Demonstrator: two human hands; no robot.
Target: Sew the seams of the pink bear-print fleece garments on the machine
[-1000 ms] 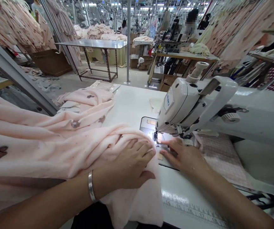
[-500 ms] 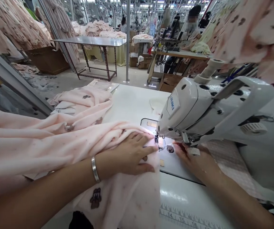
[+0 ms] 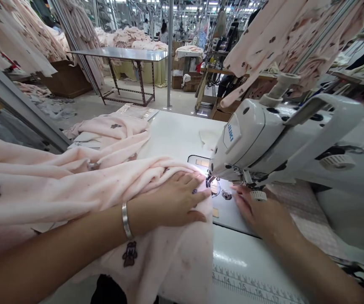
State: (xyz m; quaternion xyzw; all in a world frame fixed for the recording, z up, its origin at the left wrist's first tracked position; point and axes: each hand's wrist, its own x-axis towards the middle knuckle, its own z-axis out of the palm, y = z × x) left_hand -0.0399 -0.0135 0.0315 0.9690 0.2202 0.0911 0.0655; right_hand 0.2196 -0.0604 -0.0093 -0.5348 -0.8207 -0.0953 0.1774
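Observation:
My left hand (image 3: pixel 172 200) lies flat, fingers stretched out, on pale pink fleece fabric (image 3: pixel 74 185) printed with small brown bears, pressing its edge down just left of the needle (image 3: pixel 207 182). A silver bangle circles that wrist. My right hand (image 3: pixel 259 211) rests on the bed of the white sewing machine (image 3: pixel 264 139), under the machine head and right of the needle, fingers extended toward the presser foot. Its fingertips are partly hidden by the machine. The fabric bunches across the table to the left and hangs over the front edge.
The white sewing table (image 3: pixel 175 135) carries a printed ruler (image 3: pixel 251 283) at its front edge. More pink fabric hangs overhead at the right and on racks at the left. A metal table (image 3: pixel 121 55), cartons and other workstations stand behind, with people far back.
My left hand has slid the fabric edge closer to the needle. My right hand has drawn back from the needle to beneath the machine head. The view shifted slightly.

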